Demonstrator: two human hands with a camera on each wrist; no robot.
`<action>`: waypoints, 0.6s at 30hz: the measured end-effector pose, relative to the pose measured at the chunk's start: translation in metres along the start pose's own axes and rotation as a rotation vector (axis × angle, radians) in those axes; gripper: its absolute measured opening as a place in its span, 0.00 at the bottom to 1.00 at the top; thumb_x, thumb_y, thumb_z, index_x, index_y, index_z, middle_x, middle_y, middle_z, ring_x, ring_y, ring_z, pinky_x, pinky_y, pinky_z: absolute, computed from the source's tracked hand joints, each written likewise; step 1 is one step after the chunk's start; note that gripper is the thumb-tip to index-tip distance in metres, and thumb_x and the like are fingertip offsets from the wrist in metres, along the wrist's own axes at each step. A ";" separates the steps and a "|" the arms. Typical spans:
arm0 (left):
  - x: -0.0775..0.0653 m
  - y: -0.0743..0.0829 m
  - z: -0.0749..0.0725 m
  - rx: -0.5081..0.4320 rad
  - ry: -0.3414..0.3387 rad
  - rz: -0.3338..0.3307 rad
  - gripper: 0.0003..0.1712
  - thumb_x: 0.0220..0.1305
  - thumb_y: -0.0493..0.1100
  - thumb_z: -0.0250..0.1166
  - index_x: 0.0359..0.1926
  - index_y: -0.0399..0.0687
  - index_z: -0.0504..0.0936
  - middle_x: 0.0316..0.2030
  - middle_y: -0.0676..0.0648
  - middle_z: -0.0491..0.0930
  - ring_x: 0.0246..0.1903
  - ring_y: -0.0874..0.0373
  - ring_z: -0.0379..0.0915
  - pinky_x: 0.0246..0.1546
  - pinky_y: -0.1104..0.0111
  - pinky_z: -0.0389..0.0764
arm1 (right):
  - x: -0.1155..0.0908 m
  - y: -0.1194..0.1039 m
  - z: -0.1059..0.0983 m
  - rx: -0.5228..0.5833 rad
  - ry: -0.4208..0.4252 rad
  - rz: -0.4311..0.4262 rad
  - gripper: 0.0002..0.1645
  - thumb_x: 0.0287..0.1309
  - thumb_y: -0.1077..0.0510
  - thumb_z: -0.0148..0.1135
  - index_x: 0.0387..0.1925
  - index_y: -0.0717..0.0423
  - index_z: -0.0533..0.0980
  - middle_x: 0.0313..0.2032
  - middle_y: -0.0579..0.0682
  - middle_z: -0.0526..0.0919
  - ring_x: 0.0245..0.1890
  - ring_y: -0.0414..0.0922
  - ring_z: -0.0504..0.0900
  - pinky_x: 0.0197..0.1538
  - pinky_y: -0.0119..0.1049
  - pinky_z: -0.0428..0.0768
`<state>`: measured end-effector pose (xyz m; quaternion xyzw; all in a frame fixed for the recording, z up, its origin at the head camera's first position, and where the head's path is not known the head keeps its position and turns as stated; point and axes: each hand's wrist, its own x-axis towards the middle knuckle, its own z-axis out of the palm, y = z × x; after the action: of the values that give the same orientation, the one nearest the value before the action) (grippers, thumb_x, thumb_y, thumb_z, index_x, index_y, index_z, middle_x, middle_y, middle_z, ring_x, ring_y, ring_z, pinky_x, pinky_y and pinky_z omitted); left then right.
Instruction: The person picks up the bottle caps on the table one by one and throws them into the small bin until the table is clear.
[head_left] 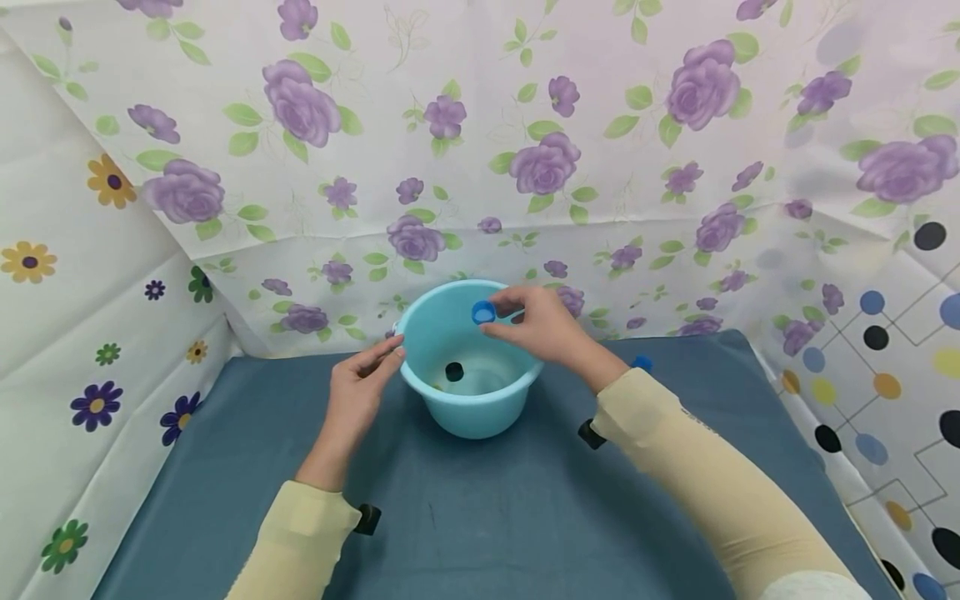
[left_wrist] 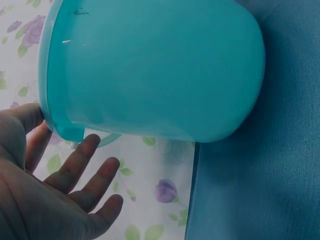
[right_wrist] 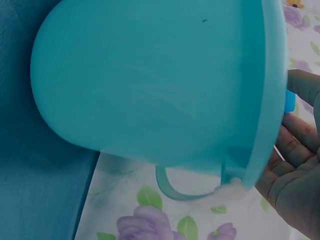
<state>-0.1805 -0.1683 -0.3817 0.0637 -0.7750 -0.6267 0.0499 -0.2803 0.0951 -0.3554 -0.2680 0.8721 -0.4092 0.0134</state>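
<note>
A light blue plastic bucket (head_left: 472,415) stands upright on the cloth-covered table. My left hand (head_left: 362,379) pinches its rim on the left side, thumb and index finger at the edge; the other fingers spread loosely beside the wall in the left wrist view. Over the bucket's opening, my right hand (head_left: 536,325) holds a blue bottle cap (head_left: 483,312) between thumb and fingertips. In the right wrist view the rim partly hides this cap (right_wrist: 290,101). A black cap (head_left: 454,372) lies on the bucket's bottom, with a small yellowish bit near it.
A small blue object (head_left: 642,363) lies on the blue tablecloth (head_left: 480,517), partly behind the right forearm. Flowered sheeting (head_left: 480,183) rises close behind the bucket. The bucket's curved handle (right_wrist: 180,195) hangs at its far side.
</note>
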 end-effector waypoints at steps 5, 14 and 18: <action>0.000 0.000 0.001 -0.009 0.000 0.000 0.23 0.63 0.50 0.63 0.58 0.52 0.77 0.62 0.50 0.71 0.62 0.57 0.66 0.60 0.58 0.70 | 0.007 0.002 0.009 -0.044 -0.029 0.000 0.28 0.52 0.41 0.65 0.53 0.48 0.77 0.47 0.43 0.82 0.48 0.38 0.80 0.48 0.35 0.80; 0.001 -0.003 0.002 -0.008 0.015 0.014 0.22 0.62 0.50 0.63 0.57 0.52 0.78 0.60 0.50 0.74 0.58 0.58 0.70 0.58 0.60 0.72 | 0.013 0.004 0.019 -0.086 -0.039 -0.011 0.27 0.52 0.42 0.66 0.52 0.50 0.78 0.46 0.45 0.83 0.47 0.40 0.80 0.49 0.39 0.80; 0.001 -0.003 0.001 -0.012 0.013 0.019 0.23 0.62 0.51 0.63 0.57 0.52 0.78 0.60 0.50 0.74 0.58 0.58 0.70 0.58 0.60 0.72 | 0.015 0.004 0.020 -0.112 -0.043 -0.010 0.27 0.53 0.42 0.66 0.52 0.49 0.78 0.46 0.44 0.83 0.47 0.39 0.80 0.49 0.36 0.80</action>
<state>-0.1819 -0.1681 -0.3853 0.0602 -0.7715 -0.6304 0.0612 -0.2896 0.0760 -0.3683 -0.2812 0.8919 -0.3540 0.0151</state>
